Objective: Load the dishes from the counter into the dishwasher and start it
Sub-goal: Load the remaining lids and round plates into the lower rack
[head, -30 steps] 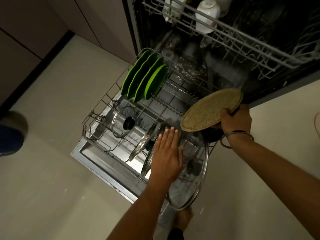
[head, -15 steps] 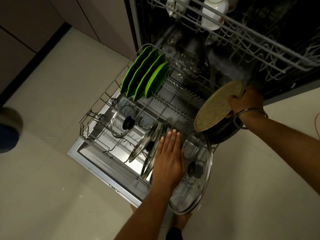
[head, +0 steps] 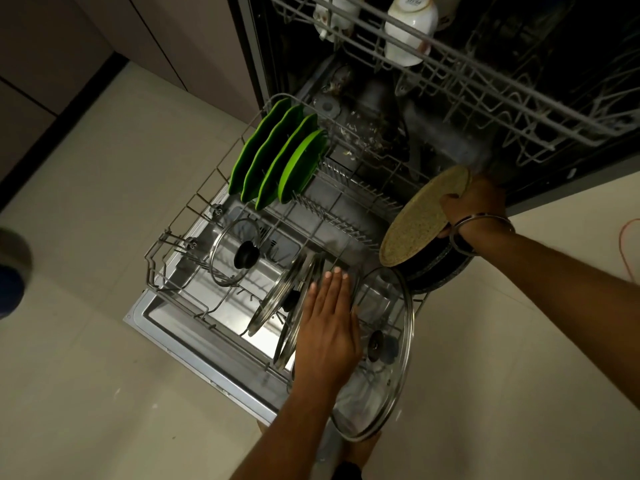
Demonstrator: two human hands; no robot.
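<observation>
The dishwasher's lower rack (head: 162, 258) is pulled out over the open door (head: 173, 337). My left hand (head: 329, 327) lies flat, fingers straight, against two upright glass lids (head: 277, 299) and beside a large glass lid (head: 388, 386) leaning at the rack's near right. My right hand (head: 474, 206) grips a round pan (head: 415, 223) with a speckled tan face and black side, tilted steeply over the rack's right edge. Several green plates (head: 277, 157) stand at the rack's back left. A small glass lid with a black knob (head: 239, 254) stands at the left.
The upper rack (head: 485, 84) sticks out above the right hand and holds white cups (head: 410, 26) upside down. Food scraps lie on the tub floor (head: 360, 129). Pale floor tiles surround the door; cabinets stand at the left. A foot shows below the large lid.
My right hand has lifted the pan up and to the right and tipped it more steeply. My left hand has stayed flat against the lids.
</observation>
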